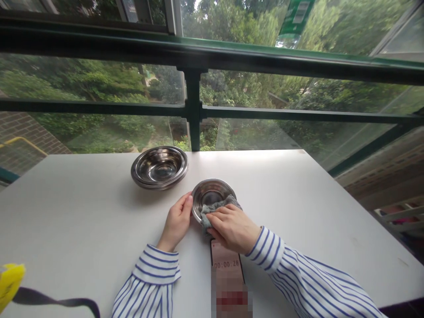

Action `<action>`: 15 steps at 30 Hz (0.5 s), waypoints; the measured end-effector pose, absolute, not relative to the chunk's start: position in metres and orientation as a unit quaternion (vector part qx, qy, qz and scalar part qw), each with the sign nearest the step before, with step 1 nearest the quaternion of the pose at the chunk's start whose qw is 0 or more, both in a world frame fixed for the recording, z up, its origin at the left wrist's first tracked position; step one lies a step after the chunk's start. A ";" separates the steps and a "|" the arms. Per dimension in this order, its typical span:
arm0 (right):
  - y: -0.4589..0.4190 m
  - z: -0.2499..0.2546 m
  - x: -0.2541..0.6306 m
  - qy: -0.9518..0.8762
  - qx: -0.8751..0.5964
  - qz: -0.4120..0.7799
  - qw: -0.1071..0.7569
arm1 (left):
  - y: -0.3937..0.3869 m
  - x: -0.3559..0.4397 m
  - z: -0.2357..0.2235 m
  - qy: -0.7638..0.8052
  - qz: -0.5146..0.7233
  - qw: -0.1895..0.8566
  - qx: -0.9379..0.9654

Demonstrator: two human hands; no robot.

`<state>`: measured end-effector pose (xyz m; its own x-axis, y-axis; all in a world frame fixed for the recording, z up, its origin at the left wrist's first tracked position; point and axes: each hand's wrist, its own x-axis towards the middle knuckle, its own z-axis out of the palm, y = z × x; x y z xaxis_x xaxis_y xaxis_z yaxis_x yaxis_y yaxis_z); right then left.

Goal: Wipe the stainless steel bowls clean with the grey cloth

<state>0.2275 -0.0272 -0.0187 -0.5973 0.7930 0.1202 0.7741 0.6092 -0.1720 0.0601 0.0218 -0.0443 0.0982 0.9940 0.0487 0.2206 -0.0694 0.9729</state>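
Observation:
A shiny metal bowl [212, 187] is held over the white table in front of me, tipped slightly. My left hand [177, 221] grips its left rim, thumb on the near side and the other fingers mostly hidden behind. In my right hand [233, 225] is a grey-green cloth [215, 207], pressed against the near right inside and rim of the bowl. Part of the cloth hangs over the rim toward me. Further back on the left stands a stack of metal bowls [159, 168], touched by neither hand.
A phone [227, 260] showing a timer lies on the white table [82, 221] just below my right hand. At the lower left are a yellow object [11, 282] and a black strap [56, 297]. A green railing [212, 48] with glass runs behind the table; a green-labelled bottle [294, 20] is above it.

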 end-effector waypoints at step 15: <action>-0.025 -0.025 0.211 -0.867 -0.480 0.034 0.128 | 0.016 0.058 -0.044 0.483 0.388 0.531 0.578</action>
<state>0.2106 -0.0249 -0.0254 -0.5054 0.8418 0.1896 0.8241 0.5361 -0.1832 0.0580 0.0162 -0.0439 0.2335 0.9702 -0.0643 0.1458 0.0304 0.9888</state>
